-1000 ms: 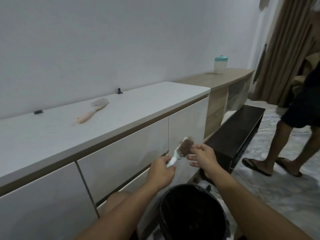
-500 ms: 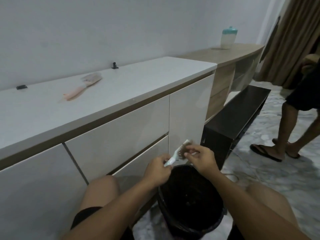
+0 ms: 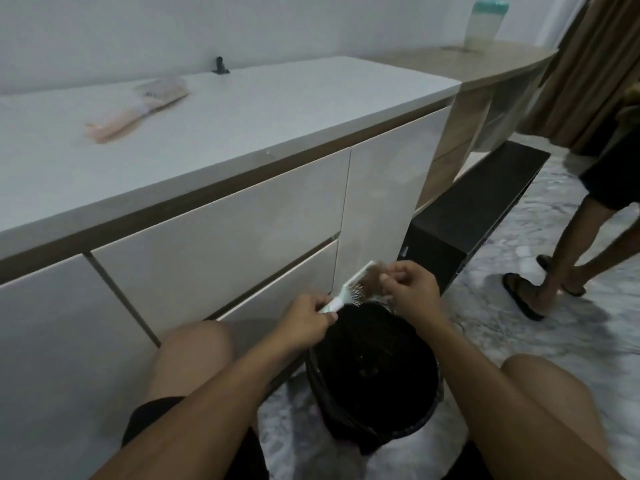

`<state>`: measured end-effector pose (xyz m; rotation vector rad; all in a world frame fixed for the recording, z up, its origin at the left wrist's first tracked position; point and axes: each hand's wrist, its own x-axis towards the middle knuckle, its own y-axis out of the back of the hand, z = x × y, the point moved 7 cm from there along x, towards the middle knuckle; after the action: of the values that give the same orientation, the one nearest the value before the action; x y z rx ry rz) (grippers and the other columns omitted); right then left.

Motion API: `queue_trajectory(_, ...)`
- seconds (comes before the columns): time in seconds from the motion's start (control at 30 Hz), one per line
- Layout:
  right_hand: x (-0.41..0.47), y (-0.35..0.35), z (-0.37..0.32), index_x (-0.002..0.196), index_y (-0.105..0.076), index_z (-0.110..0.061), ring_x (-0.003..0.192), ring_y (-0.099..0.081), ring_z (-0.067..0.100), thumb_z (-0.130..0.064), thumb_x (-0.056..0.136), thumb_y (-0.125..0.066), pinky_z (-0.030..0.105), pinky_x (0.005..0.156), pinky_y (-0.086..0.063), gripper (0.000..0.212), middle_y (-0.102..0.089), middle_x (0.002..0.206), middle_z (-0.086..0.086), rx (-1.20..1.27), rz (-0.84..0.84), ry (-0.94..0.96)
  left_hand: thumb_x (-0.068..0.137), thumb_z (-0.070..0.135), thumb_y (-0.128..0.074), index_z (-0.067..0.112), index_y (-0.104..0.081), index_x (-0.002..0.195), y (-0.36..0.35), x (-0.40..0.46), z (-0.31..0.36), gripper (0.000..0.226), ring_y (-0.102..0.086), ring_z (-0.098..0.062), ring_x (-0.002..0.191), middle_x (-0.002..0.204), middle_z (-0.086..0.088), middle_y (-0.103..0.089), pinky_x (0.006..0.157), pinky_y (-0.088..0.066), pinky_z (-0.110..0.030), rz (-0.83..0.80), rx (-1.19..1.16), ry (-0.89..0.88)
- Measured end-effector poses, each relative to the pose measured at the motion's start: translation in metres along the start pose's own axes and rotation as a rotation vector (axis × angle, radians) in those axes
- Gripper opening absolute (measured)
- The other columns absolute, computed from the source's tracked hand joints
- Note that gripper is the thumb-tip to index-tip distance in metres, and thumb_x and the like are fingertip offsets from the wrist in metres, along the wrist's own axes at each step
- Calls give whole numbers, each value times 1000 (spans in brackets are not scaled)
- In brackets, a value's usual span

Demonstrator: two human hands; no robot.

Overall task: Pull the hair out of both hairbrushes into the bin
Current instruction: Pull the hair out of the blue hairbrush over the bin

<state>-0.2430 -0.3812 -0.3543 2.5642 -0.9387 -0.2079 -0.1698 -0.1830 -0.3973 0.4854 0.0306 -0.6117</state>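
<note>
I hold a white hairbrush [image 3: 349, 287] over the black bin [image 3: 374, 379] on the floor between my knees. My left hand [image 3: 306, 322] grips the brush's handle. My right hand [image 3: 410, 289] pinches a tuft of brown hair [image 3: 372, 280] at the brush head, and some bare bristles show below it. A second hairbrush, pink [image 3: 138, 107], lies blurred on the white cabinet top [image 3: 277, 109] at the back left, away from both hands.
White cabinet drawers [image 3: 221, 237] stand right in front of my knees. A low black bench [image 3: 478, 209] sits to the right of the bin. Another person's legs in sandals [image 3: 547, 278] are on the marble floor at right. A teal-lidded jar [image 3: 483, 20] is on the wooden counter.
The view has dropped lower, so hands and brush now sit just above the bin. My right hand has drawn the hair tuft up off the bristles.
</note>
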Motion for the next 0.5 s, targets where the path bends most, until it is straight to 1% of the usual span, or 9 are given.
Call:
queue_trajectory(0.03,-1,-4,0,100,-69,-17,85,-68,22,-18,85,-72,33,74,-58,15,-67,88,1,30,-55,-8,77,19,-64,17,-72,88,-2,0,0,13,-56,-14,63,68,0,-62,65,-43,-29,-3,19,3)
queue_trajectory(0.1,-2,-13,0,113,-67,-23,95,-68,20,-34,80,-75,38,80,-60,36,-66,105,1,37,-189,6,78,16,-64,17,-71,88,-2,-2,0,13,-55,-15,67,72,0,-61,66,-41,-28,-3,55,2)
queue_trajectory(0.13,-3,-17,0,117,-66,-26,98,-67,19,-41,76,-77,39,83,-59,45,-65,111,0,-26,-227,42,79,12,-64,19,-69,85,-2,-2,1,10,-55,-16,69,73,-2,-60,67,-40,-27,0,65,0)
queue_trajectory(0.17,-4,-19,0,118,-67,-27,99,-66,16,-41,74,-79,35,86,-57,48,-66,114,0,-108,-242,84,80,9,-64,22,-67,82,-2,-2,2,13,-55,-17,70,74,-2,-60,66,-40,-27,4,68,-1)
queue_trajectory(0.23,-3,-23,-2,112,-72,-21,93,-66,11,-28,76,-83,26,86,-54,39,-68,112,2,-203,-204,137,80,10,-64,25,-63,79,-2,-1,4,16,-57,-18,71,75,-3,-61,67,-43,-28,12,72,8)
queue_trajectory(0.3,-1,-21,-6,103,-76,-14,84,-65,9,-14,79,-80,25,84,-55,24,-71,106,7,-173,-120,155,75,16,-64,25,-62,75,-3,0,6,9,-58,-21,69,73,-3,-62,69,-50,-33,16,45,32)
queue_trajectory(0.37,2,-19,-9,95,-78,-10,81,-66,10,-5,82,-76,23,82,-57,14,-74,100,9,-126,-55,153,73,19,-63,25,-63,75,-5,1,6,6,-60,-23,66,72,-5,-62,72,-55,-43,25,3,57)
queue_trajectory(0.43,6,-16,-6,90,-78,-10,79,-68,11,0,84,-72,13,72,-54,14,-75,94,8,-98,-12,133,80,13,-64,22,-64,81,-7,3,6,9,-60,-25,67,74,-6,-62,74,-55,-45,29,-14,70)
queue_trajectory(0.5,10,-10,1,91,-77,-10,75,-69,8,7,84,-66,5,60,-50,21,-74,91,6,-88,12,80,83,10,-63,19,-65,88,-8,6,4,11,-60,-25,69,77,-8,-63,72,-54,-41,31,-13,80)
